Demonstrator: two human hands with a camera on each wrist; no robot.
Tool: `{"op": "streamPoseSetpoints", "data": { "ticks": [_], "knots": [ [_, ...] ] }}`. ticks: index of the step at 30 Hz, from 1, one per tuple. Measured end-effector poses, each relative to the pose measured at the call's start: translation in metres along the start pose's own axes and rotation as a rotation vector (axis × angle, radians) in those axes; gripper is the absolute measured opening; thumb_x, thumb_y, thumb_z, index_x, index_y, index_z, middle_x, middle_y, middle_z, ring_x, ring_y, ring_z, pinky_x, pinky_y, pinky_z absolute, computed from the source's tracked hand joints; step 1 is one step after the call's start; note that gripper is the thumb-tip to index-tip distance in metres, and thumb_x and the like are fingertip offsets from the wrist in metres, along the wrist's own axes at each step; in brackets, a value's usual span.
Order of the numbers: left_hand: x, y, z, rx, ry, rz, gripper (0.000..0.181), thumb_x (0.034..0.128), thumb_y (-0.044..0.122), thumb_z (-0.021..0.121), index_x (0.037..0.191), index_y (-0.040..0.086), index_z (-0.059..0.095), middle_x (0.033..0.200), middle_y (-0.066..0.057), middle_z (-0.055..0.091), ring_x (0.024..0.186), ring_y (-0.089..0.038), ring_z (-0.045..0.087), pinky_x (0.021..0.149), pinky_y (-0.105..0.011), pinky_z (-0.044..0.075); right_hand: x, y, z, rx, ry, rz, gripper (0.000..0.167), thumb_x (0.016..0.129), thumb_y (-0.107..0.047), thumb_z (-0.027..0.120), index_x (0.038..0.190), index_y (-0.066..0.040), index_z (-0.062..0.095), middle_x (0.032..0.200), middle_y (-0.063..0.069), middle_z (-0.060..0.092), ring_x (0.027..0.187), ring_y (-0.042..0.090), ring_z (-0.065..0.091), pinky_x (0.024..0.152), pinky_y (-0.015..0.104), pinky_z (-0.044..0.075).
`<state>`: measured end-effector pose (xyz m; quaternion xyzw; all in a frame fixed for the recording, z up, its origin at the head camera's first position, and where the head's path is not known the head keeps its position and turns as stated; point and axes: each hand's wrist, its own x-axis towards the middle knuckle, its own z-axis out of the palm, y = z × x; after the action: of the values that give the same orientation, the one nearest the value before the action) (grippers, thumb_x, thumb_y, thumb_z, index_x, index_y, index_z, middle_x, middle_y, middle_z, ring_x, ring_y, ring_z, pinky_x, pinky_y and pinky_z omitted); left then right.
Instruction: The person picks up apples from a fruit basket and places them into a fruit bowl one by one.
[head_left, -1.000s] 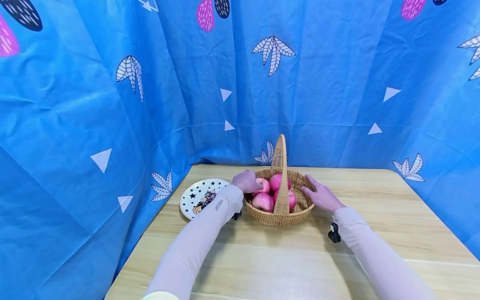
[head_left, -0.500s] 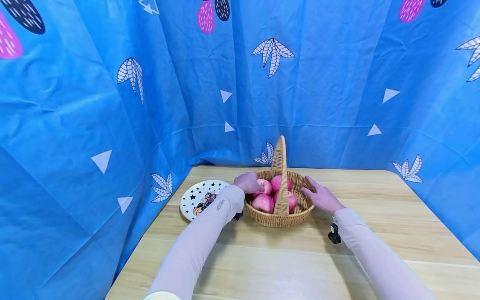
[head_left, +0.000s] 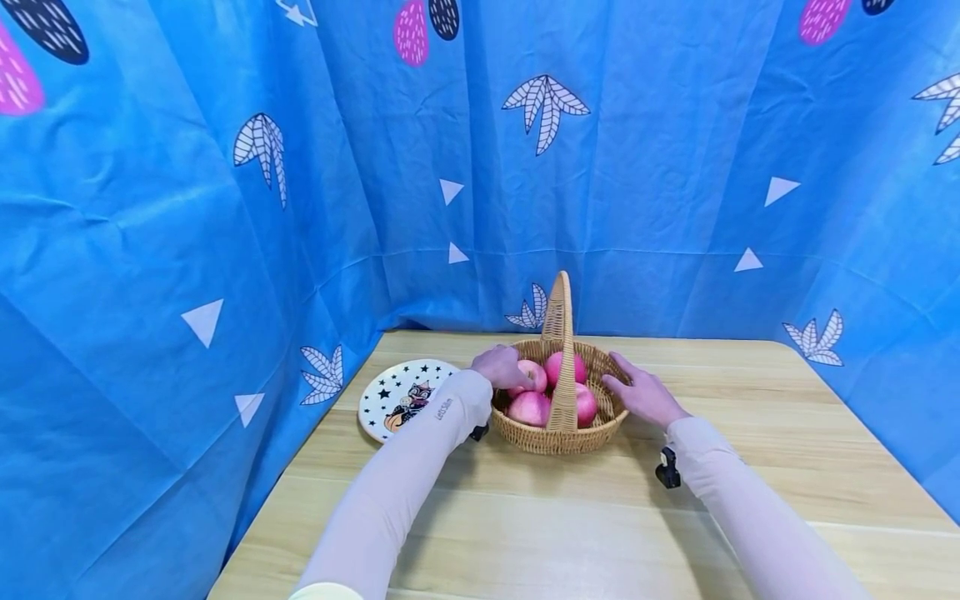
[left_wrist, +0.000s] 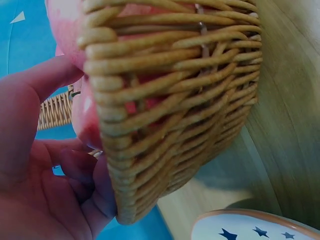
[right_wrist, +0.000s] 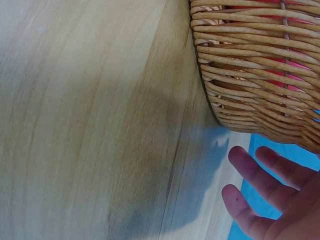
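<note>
Apple (head_left: pixel 535 375) pinched by left hand (head_left: pixel 497 367), apparently being secured.
Basket (head_left: pixel 528 437) near table's far edge (head_left: pixel 712 346); right hand (head_left: pixel 648 397) relaxed; firmer grip likely needed.

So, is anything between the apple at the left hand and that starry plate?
Yes: the left wall of the basket. The apple at the left hand sits inside the basket, while the plate lies outside, to its left. The handle rises on the apple's other side, so it isn't between them.
</note>
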<state>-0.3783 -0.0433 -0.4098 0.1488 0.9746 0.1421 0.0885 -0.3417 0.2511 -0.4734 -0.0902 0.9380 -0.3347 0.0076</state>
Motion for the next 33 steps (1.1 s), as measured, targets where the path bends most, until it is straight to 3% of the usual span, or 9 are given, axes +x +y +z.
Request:
{"op": "streamPoseSetpoints", "data": {
  "ticks": [8,15,21,28,33],
  "knots": [
    [-0.009,0.004,-0.002,-0.117,-0.023,-0.005,0.047,0.0809,0.046,0.078,0.112,0.015,0.059,0.098,-0.001,0.064,0.089,-0.017,0.059,0.077,-0.030,0.048,0.000,-0.002,-0.001,0.012,0.006,-0.013,0.071,0.105,-0.052,0.042,0.163,-0.022,0.012,0.159,0.030,0.028,0.141,0.056,0.030,0.113,0.070,0.022],
    [-0.010,0.003,0.001,-0.110,-0.020,-0.008,0.055,0.0815,0.048,0.077,0.119,0.013,0.058,0.103,-0.002,0.064,0.092,-0.017,0.059,0.080,-0.030,0.049,0.000,-0.003,0.001,0.011,0.009,-0.010,0.070,0.105,-0.052,0.041,0.163,-0.022,0.013,0.159,0.030,0.028,0.141,0.057,0.030,0.113,0.070,0.023],
    [-0.001,-0.001,0.007,-0.066,-0.017,-0.011,0.070,0.0780,0.056,0.078,0.130,0.013,0.060,0.113,-0.002,0.066,0.099,-0.018,0.060,0.084,-0.032,0.050,0.000,-0.003,0.003,0.021,-0.005,0.000,0.070,0.105,-0.051,0.041,0.163,-0.024,0.011,0.159,0.030,0.026,0.141,0.057,0.029,0.112,0.071,0.022],
    [0.000,-0.001,0.008,-0.076,0.007,-0.011,0.067,0.0755,0.058,0.079,0.123,0.015,0.062,0.108,-0.002,0.067,0.097,-0.019,0.061,0.081,-0.033,0.050,-0.001,-0.003,0.003,0.002,0.002,-0.006,0.071,0.105,-0.053,0.040,0.163,-0.023,0.012,0.158,0.030,0.028,0.141,0.057,0.030,0.112,0.071,0.023],
    [0.000,0.002,0.007,-0.063,0.005,-0.008,0.081,0.0787,0.055,0.078,0.144,0.014,0.052,0.133,-0.005,0.064,0.119,-0.024,0.060,0.095,-0.037,0.050,0.000,-0.002,0.003,0.004,0.013,-0.008,0.069,0.106,-0.050,0.041,0.163,-0.023,0.014,0.158,0.031,0.030,0.140,0.057,0.032,0.113,0.070,0.024]
  ]
}}
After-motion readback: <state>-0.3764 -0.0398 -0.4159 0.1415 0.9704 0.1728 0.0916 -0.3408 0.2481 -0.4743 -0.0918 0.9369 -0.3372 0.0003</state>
